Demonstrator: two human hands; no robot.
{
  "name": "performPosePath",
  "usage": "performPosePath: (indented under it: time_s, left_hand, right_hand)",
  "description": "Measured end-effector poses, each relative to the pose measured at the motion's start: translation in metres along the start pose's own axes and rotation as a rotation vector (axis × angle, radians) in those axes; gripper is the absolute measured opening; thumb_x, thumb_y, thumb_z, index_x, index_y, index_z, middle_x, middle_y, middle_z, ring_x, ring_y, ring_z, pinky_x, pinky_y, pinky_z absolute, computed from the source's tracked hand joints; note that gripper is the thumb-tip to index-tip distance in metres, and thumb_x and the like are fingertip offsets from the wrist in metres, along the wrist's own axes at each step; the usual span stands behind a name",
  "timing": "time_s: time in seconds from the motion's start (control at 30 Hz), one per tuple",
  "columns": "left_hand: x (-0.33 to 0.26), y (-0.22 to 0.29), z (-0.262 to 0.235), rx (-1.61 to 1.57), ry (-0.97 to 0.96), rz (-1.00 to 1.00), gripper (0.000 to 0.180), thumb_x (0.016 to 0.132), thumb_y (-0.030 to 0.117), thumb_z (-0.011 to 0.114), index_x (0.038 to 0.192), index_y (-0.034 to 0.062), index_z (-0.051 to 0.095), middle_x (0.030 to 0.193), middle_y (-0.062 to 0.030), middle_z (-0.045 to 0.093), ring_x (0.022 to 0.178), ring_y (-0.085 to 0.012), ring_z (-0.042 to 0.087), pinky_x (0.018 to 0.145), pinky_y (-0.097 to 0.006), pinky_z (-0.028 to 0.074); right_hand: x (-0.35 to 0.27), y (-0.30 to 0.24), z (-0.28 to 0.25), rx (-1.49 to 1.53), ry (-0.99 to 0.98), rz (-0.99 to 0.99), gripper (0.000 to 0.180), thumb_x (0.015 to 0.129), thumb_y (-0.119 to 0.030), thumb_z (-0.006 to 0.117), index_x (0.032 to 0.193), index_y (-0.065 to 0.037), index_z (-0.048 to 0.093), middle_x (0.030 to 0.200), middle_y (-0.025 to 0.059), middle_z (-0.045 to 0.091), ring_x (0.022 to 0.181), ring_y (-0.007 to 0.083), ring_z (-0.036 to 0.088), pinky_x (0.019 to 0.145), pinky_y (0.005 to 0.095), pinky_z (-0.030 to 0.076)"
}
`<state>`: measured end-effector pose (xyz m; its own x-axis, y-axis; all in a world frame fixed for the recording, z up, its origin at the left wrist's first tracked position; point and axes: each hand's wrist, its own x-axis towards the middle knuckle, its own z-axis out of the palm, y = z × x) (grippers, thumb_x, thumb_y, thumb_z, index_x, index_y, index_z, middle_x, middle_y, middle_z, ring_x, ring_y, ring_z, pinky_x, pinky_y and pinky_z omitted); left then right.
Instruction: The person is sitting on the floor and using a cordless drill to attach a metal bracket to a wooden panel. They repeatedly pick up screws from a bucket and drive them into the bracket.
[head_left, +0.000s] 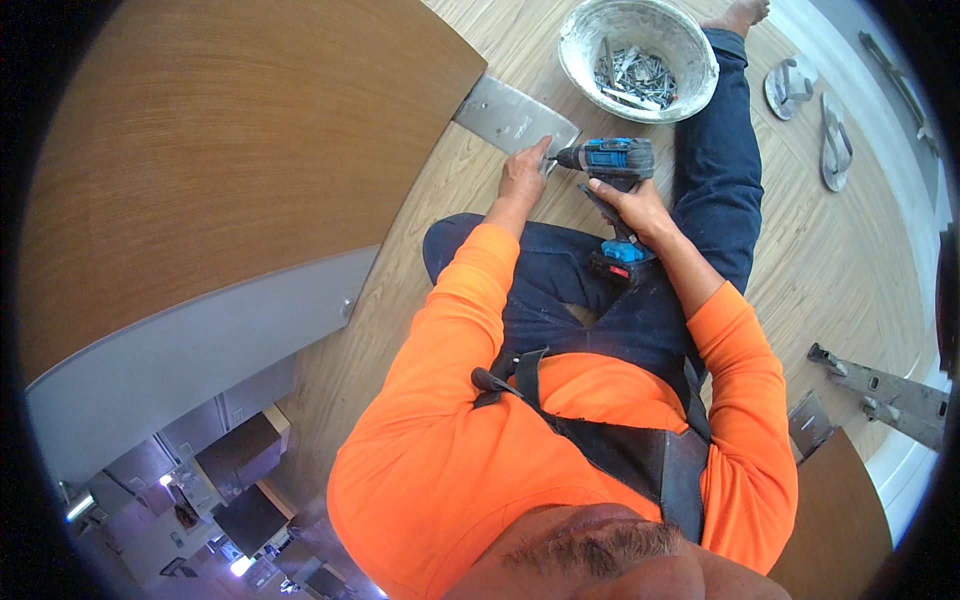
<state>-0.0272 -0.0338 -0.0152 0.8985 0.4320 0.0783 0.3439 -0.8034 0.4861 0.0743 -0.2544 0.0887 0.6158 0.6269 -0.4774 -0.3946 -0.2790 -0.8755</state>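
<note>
"Head view: what have your hands got?"

"My right hand (640, 208) is wrapped round the grip of the blue and black drill (612, 156). My left hand (523, 175) is at the end of the metal plate (505, 110), its fingertips close to the drill bit (558, 158). Whether they pinch a screw there, I can't tell; it's too small to see."

"And where is that plate?"

"It sticks out from the edge of the big wooden panel (250, 130), just beyond my bent left knee. The drill lies level above my lap, its nose pointing left at the plate's near end."

"How would you do this bit well?"

"I'd line the bit up straight with the hole or screw before squeezing the trigger, start slowly, and push steadily along the drill's length. My left fingers look too near the bit for comfort, so I'd steady the plate farther back once the bit bites. A slip on bare metal could skate into them."

"Spare screws?"

"There's a heap of screws (635, 78) in the white bucket (698, 62) past the plate, by my outstretched right leg."
</note>
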Motion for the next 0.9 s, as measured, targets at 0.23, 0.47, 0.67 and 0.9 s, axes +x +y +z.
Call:
performPosePath:
  time_s: [0.23,0.47,0.67,0.9]
  left_hand:
    - [0.000,0.005,-0.004,0.027,-0.005,-0.014,0.043,0.087,0.003,0.063,0.129,0.0152,0.066,0.099,-0.0186,0.072,0.096,-0.0384,0.068,0.086,-0.048,0.053]
    - [0.001,0.005,-0.004,0.027,-0.013,-0.013,0.042,0.088,0.004,0.064,0.129,0.0162,0.066,0.102,-0.0186,0.072,0.097,-0.0381,0.068,0.088,-0.047,0.053]
    - [0.000,0.007,-0.006,0.000,-0.019,-0.027,0.043,0.088,0.005,0.065,0.129,0.0171,0.066,0.103,-0.0174,0.072,0.099,-0.0380,0.067,0.088,-0.047,0.053]
    - [0.000,0.000,-0.003,0.023,0.000,-0.001,0.044,0.087,0.007,0.068,0.129,0.0191,0.068,0.102,-0.0174,0.072,0.098,-0.0382,0.067,0.087,-0.047,0.053]
  right_hand:
    - [0.001,0.000,-0.003,0.022,0.023,0.035,0.042,0.086,-0.029,0.083,0.113,-0.002,0.066,0.083,0.0060,0.067,0.061,0.0140,0.061,0.053,0.0293,0.052]
    - [0.011,0.006,-0.010,0.135,-0.022,0.130,0.037,0.088,-0.027,0.081,0.112,-0.003,0.067,0.086,0.0049,0.068,0.060,0.0129,0.061,0.053,0.0284,0.052]
    - [0.013,0.010,-0.010,-0.038,-0.033,0.076,0.037,0.086,-0.022,0.081,0.115,-0.003,0.068,0.097,0.0068,0.071,0.080,0.0169,0.065,0.071,0.0330,0.054]
    - [0.018,-0.016,0.003,-0.407,-0.160,-0.213,0.039,0.081,-0.020,0.082,0.115,-0.006,0.070,0.110,0.0106,0.074,0.099,0.0213,0.068,0.090,0.0363,0.053]
